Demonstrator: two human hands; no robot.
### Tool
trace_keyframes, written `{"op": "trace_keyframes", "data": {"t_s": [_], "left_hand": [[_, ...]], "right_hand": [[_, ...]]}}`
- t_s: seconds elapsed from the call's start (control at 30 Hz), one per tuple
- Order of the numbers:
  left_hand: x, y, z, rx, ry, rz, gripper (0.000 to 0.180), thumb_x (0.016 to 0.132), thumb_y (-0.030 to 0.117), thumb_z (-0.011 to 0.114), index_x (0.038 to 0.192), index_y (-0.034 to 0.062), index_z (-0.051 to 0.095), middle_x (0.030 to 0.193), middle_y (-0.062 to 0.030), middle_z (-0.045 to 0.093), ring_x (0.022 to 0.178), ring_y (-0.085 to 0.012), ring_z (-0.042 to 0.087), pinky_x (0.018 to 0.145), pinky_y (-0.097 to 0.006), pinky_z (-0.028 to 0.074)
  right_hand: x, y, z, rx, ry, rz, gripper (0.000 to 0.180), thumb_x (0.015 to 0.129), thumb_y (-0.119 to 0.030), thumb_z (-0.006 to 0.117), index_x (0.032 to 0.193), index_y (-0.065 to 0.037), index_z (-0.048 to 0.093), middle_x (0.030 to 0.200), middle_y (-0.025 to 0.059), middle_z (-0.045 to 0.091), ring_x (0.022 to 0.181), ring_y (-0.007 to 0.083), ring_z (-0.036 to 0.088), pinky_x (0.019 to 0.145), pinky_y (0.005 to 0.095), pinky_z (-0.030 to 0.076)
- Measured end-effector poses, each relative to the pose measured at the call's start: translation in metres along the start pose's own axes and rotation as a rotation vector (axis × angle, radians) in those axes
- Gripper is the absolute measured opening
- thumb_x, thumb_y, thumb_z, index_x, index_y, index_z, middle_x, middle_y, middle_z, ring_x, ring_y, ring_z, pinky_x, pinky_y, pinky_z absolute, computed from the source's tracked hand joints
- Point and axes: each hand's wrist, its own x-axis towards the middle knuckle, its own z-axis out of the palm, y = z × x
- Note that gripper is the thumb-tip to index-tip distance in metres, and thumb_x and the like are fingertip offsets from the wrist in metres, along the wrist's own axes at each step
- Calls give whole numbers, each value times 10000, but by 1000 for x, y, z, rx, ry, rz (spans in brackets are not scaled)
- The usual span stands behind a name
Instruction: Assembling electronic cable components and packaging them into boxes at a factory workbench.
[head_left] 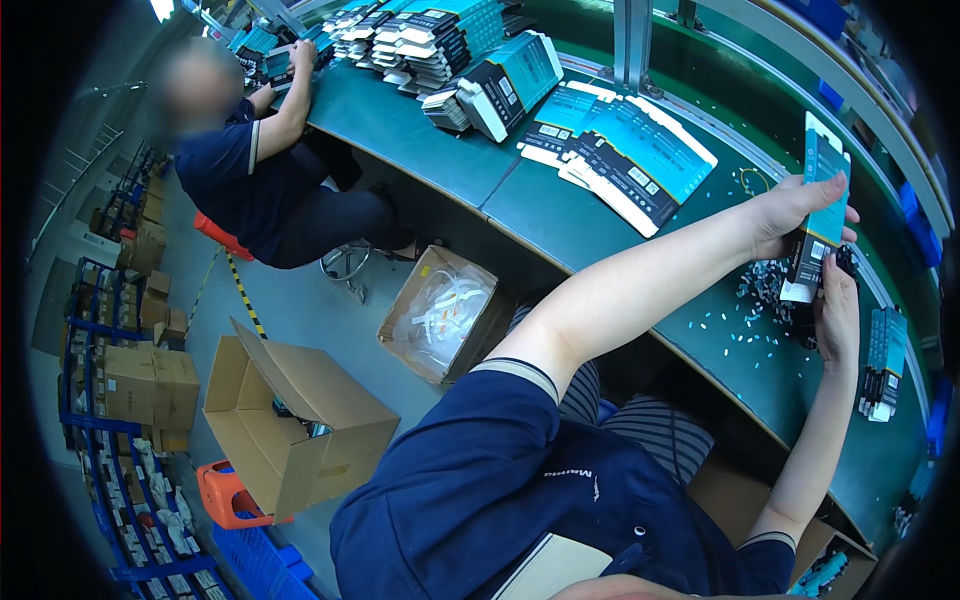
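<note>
- Carton (823, 220) hung at 2 o'clock over table (540, 210).
- Left hand (785, 216): fingers wrapped around middle; right hand (838, 308): fingers pinched lower end, likely for steadiness.
- Flat cartons (645, 150) lay overlapped at 1 o'clock, probably for reach.

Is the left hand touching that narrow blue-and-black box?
Touching: the head view shows the left hand around the narrow box, its thumb across the blue face.

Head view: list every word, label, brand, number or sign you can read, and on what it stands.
Held teal-and-black cardboard carton: print too small to read.
Flat teal-and-black cardboard cartons on the green table: print too small.
Navy cloth shirt: white chest lettering, not copied here.
</note>
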Motion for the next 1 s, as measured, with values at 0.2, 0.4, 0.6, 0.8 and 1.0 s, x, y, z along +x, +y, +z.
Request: {"op": "trace_keyframes", "data": {"t_s": [0.2,0.4,0.6,0.8,1.0], "left_hand": [[6,4,-8,-7,73,-6,691,841,601,479,1152,-16,439,1000,-159,599,906,-240,633,778,-366,533],[9,0,-10,70,299,210,424,985,354,373,1031,-34,538,912,-114,617,768,-177,640,707,-311,537],[10,-9,-15,319,247,169,313,935,233,532,1032,-64,554,841,-75,633,741,-92,599,643,-248,488],[6,-2,-2,339,247,500,291,947,129,481,1195,-23,501,949,-91,626,847,-92,566,760,-244,452],[8,-19,-6,577,294,631,277,962,126,451,1184,-23,522,1046,-84,577,901,-78,531,791,-233,436]], "right_hand": [[-5,-9,9,188,33,-5,394,941,-371,498,956,-2,637,932,66,667,827,90,615,794,245,468],[9,-1,5,-74,75,-47,264,925,-253,563,964,4,612,921,64,652,811,67,586,807,225,452],[31,-37,41,206,531,-461,420,904,-145,590,1232,41,406,1098,144,606,978,136,582,834,257,466],[25,-38,59,150,587,-532,488,915,-121,566,1352,-11,379,1157,146,585,1010,135,573,866,254,455],[18,-39,60,135,501,-509,460,942,-132,517,1377,-68,383,1155,113,587,1022,102,548,900,253,423]]}}
